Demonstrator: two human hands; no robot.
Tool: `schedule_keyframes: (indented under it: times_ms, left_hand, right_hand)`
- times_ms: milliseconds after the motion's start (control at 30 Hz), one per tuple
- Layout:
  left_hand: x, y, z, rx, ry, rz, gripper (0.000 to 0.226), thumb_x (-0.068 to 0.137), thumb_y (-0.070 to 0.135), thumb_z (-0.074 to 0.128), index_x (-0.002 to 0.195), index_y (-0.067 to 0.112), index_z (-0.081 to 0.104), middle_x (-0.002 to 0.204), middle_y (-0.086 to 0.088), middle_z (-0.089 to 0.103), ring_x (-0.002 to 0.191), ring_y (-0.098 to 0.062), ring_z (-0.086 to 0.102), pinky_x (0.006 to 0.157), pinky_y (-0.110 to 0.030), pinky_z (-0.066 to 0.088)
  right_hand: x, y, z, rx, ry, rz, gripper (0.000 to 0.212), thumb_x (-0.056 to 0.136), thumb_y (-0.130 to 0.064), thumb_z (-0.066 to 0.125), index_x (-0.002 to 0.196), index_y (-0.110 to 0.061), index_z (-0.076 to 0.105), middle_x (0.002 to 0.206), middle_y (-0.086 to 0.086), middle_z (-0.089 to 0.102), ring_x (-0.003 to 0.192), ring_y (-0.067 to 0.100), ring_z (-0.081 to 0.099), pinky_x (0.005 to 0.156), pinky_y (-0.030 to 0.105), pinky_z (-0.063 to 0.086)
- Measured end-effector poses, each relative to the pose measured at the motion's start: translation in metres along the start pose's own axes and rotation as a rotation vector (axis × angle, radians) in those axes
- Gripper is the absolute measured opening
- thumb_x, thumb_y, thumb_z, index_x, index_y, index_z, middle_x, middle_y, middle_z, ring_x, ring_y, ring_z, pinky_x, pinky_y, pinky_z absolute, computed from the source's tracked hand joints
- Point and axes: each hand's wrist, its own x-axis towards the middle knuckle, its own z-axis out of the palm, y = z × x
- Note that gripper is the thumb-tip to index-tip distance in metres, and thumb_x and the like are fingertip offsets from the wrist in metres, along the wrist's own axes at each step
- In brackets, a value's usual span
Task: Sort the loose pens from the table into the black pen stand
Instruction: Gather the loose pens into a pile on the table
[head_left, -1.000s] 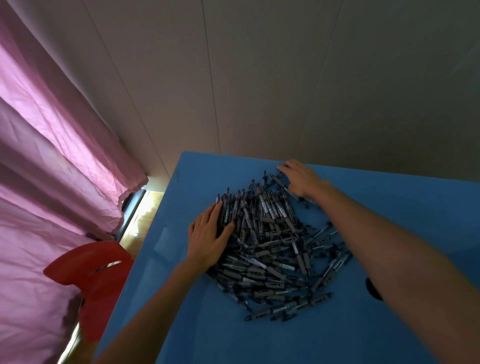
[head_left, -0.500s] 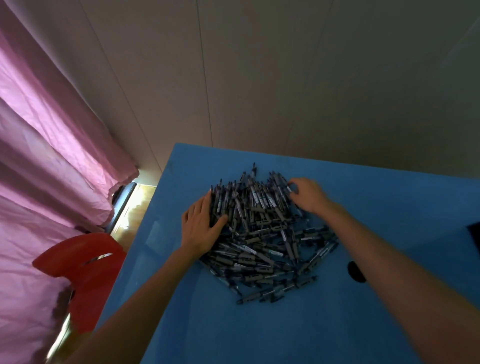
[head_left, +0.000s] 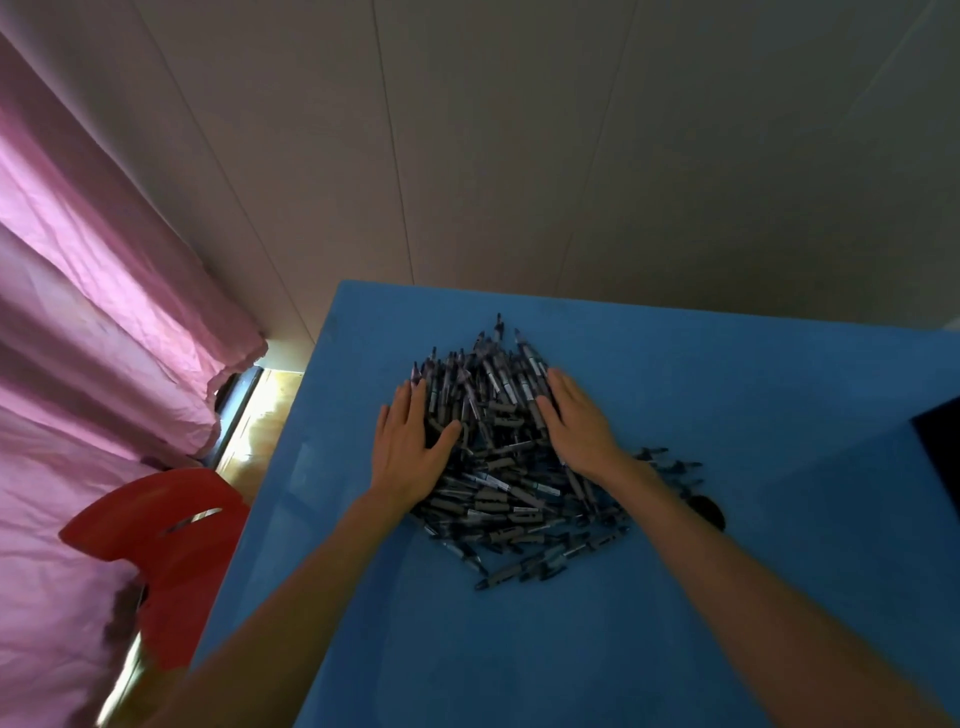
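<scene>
A large heap of dark pens lies on the blue table. My left hand lies flat with straight fingers against the heap's left side. My right hand rests flat on the heap's right side, fingers straight and pointing away from me. Neither hand holds a pen. A black object, cut off by the right edge of the frame, sits on the table; I cannot tell if it is the pen stand.
A small dark round thing lies on the table just right of my right forearm. A red chair stands left of the table, beside a pink curtain. A plain wall rises behind the table's far edge.
My right hand has come in from the heap's far right corner toward its middle and now lies flat on the pens. The heap looks narrower. My left hand has stayed at the left side.
</scene>
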Motion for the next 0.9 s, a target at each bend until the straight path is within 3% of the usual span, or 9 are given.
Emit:
schedule_keyframes:
  times_ms: [300, 400, 500, 633, 733, 900]
  left_hand:
    - [-0.005, 0.002, -0.005, 0.002, -0.039, 0.008, 0.079, 0.098, 0.067, 0.032, 0.161, 0.026, 0.006, 0.168, -0.003, 0.002, 0.154, -0.021, 0.004, 0.125, -0.04, 0.005]
    - [-0.007, 0.002, -0.007, -0.028, -0.042, -0.001, 0.077, 0.099, 0.063, 0.037, 0.161, 0.027, 0.007, 0.168, -0.004, 0.004, 0.154, -0.025, 0.009, 0.124, -0.046, 0.014]
    - [-0.009, -0.001, -0.007, -0.022, -0.034, -0.007, 0.077, 0.1, 0.06, 0.039, 0.16, 0.024, 0.009, 0.168, -0.006, 0.007, 0.153, -0.027, 0.012, 0.124, -0.046, 0.016]
    - [-0.014, -0.004, -0.006, 0.023, 0.0, -0.028, 0.077, 0.099, 0.06, 0.04, 0.16, 0.021, 0.012, 0.166, -0.009, 0.013, 0.152, -0.03, 0.016, 0.122, -0.048, 0.02]
    - [-0.016, -0.001, -0.005, 0.024, 0.019, -0.002, 0.075, 0.099, 0.059, 0.04, 0.16, 0.023, 0.015, 0.165, -0.011, 0.016, 0.151, -0.03, 0.017, 0.123, -0.049, 0.019]
    - [-0.018, 0.001, 0.0, 0.009, -0.001, 0.022, 0.082, 0.093, 0.073, 0.028, 0.16, 0.029, 0.013, 0.167, -0.007, 0.01, 0.154, -0.023, 0.007, 0.126, -0.042, 0.004]
  right_hand:
    - [-0.006, 0.0, -0.005, 0.0, 0.016, -0.019, 0.061, 0.108, -0.044, 0.02, 0.16, -0.015, 0.006, 0.167, 0.004, 0.007, 0.154, 0.017, 0.007, 0.125, 0.035, 0.006]
    - [-0.026, 0.007, -0.017, 0.027, 0.174, 0.03, 0.06, 0.108, -0.042, 0.021, 0.16, -0.014, 0.011, 0.167, 0.004, 0.01, 0.154, 0.017, 0.007, 0.126, 0.04, 0.004]
    - [-0.067, 0.019, -0.02, 0.077, 0.436, 0.13, 0.059, 0.107, -0.042, 0.026, 0.158, -0.013, 0.018, 0.165, 0.006, 0.018, 0.153, 0.022, 0.015, 0.125, 0.042, 0.009]
    - [-0.124, 0.036, -0.004, 0.122, 0.718, 0.454, 0.062, 0.106, -0.047, 0.029, 0.158, -0.015, 0.021, 0.165, 0.012, 0.018, 0.152, 0.03, 0.015, 0.122, 0.049, 0.014]
    - [-0.134, 0.04, 0.01, 0.158, 0.681, 0.594, 0.071, 0.102, -0.059, 0.023, 0.159, -0.017, 0.016, 0.166, 0.013, 0.012, 0.153, 0.031, 0.009, 0.122, 0.051, 0.011]
    - [-0.111, 0.034, 0.014, 0.192, 0.564, 0.515, 0.076, 0.098, -0.062, 0.023, 0.16, -0.02, 0.01, 0.167, 0.01, 0.006, 0.154, 0.028, 0.001, 0.125, 0.047, 0.008]
